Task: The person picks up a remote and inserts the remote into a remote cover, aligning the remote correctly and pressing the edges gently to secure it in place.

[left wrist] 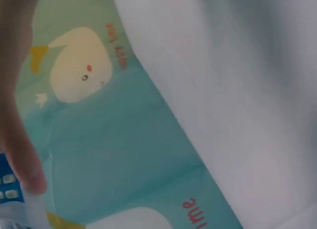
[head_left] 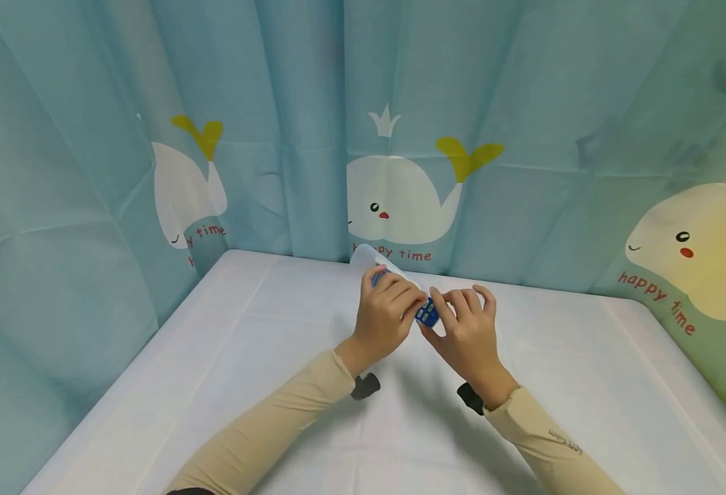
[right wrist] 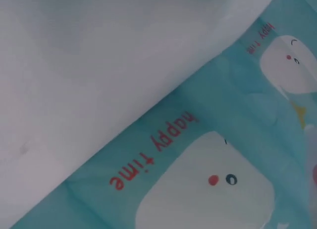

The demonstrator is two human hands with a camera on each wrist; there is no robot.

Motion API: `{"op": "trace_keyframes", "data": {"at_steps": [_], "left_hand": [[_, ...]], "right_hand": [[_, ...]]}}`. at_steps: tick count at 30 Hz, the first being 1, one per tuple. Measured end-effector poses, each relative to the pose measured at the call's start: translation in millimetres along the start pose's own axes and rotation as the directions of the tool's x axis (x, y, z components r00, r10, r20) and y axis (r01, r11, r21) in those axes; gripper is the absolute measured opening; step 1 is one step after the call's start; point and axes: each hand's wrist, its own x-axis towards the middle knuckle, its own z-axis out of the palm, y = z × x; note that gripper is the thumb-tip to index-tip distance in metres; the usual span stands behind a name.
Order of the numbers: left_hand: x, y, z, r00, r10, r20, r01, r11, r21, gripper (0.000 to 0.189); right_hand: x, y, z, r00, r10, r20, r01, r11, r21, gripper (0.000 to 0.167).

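Note:
A blue remote control (head_left: 427, 313) with rows of pale buttons is held up between both hands in the head view. My left hand (head_left: 388, 309) grips it along its upper left part, covering much of it. The right hand (head_left: 467, 330) pinches its lower right end with thumb and index finger. A translucent whitish plastic cover (head_left: 366, 256) sticks out beyond the left hand. At the lower left of the left wrist view, a corner of the remote control (left wrist: 9, 182) shows beside a finger (left wrist: 25, 164). Neither hand nor remote appears in the right wrist view.
A white-covered table (head_left: 276, 309) spreads beneath the hands. Behind it and at both sides hangs a blue-green curtain (head_left: 307, 192) printed with whales. Dark wrist-worn pieces (head_left: 366, 386) hang under both wrists.

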Motion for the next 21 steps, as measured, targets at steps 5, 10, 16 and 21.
{"op": "trace_keyframes", "data": {"at_steps": [5,10,16,21], "left_hand": [[-0.7,0.8,-1.1,0.999,-0.02,0.04,0.019,1.0,0.016,0.01],[-4.3,-0.9,-4.4,0.992,-0.086,0.089,0.081,0.995,0.061,0.03],[-9.4,-3.4,-1.8,0.995,-0.064,0.073,0.059,0.995,0.08,0.017],[-11.5,-1.9,2.7,0.996,0.092,0.001,-0.092,0.994,0.051,0.007]], "right_hand": [[5.8,1.7,-1.3,0.996,0.079,0.047,-0.079,0.997,0.002,0.062],[11.9,6.7,-5.0,0.967,0.249,0.054,-0.252,0.966,0.055,0.058],[13.4,7.0,-6.9,0.953,0.298,0.05,-0.301,0.95,0.085,0.056],[15.6,3.8,-6.4,0.93,0.356,0.087,-0.364,0.925,0.111,0.053]]}}
